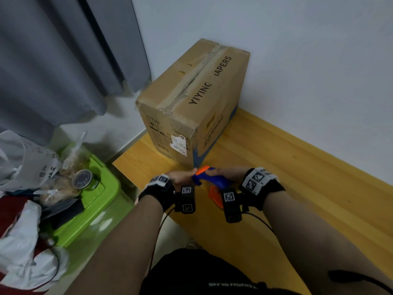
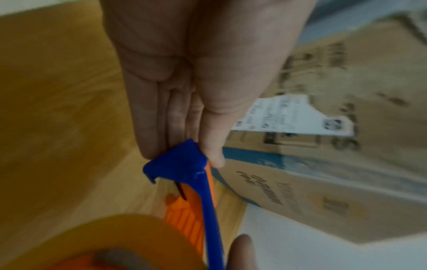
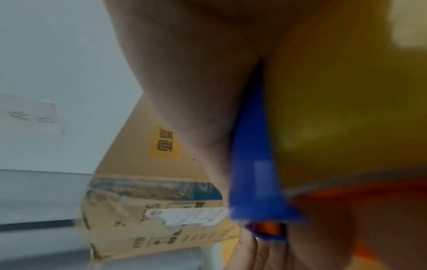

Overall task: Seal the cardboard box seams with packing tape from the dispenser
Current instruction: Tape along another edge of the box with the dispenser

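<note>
A brown cardboard box [image 1: 191, 92] printed "YIYING" stands on the wooden table [image 1: 297, 177], in the corner against the wall. Old rough tape runs along its top seam [image 1: 192, 81]. Just in front of the box's near lower corner, both hands hold a blue and orange tape dispenser [image 1: 212, 182]. My left hand [image 1: 180, 177] pinches the dispenser's blue front tip [image 2: 182, 160] between thumb and straight fingers. My right hand [image 1: 223, 172] grips the dispenser's body [image 3: 254, 173] from the other side. The yellowish tape roll [image 2: 104, 243] sits close under the wrists.
A green plastic bin [image 1: 100, 194] left of the table carries bags and a round jar [image 1: 81, 179]. A grey curtain [image 1: 53, 60] hangs at the back left. The table's left edge [image 1: 127, 173] lies near my left hand. Bare wood stretches to the right.
</note>
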